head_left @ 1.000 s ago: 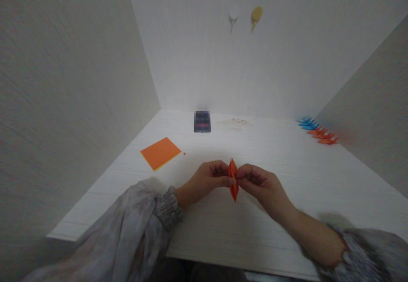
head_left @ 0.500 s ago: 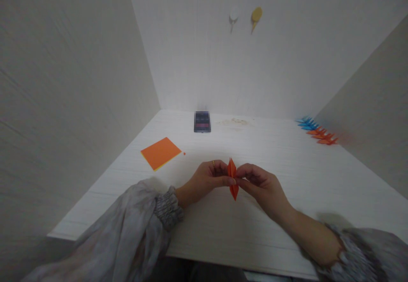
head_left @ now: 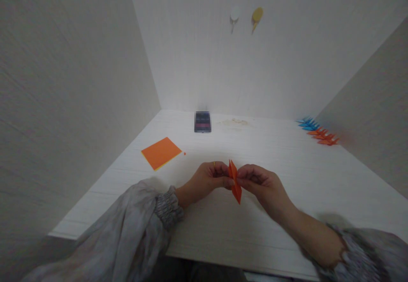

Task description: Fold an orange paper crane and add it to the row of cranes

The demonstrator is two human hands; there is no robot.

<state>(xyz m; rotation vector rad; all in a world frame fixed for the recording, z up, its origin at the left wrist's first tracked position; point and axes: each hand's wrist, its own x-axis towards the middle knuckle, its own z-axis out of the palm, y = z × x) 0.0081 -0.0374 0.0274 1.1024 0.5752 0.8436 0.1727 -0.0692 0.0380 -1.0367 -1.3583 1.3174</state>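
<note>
Between my two hands is a folded piece of orange origami paper point(head_left: 236, 192), narrow and pointed at both ends, held above the table's near half. My left hand point(head_left: 212, 179), with a ring on one finger, pinches its left side between thumb and fingers. From the right, my right hand point(head_left: 263, 184) pinches the paper's edge near the middle. The fingertips partly cover the folds there.
A stack of orange paper sheets point(head_left: 161, 153) lies on the white table point(head_left: 204, 231) at left, a tiny orange scrap point(head_left: 184, 153) beside it. A dark blurred device point(head_left: 202, 122) rests near the back wall. Several blue point(head_left: 308, 123) and orange folded cranes point(head_left: 323, 136) line the right side.
The folded orange paper has tilted, its lower tip swinging slightly right and toward me. Both hands keep their pinch and have barely moved.
</note>
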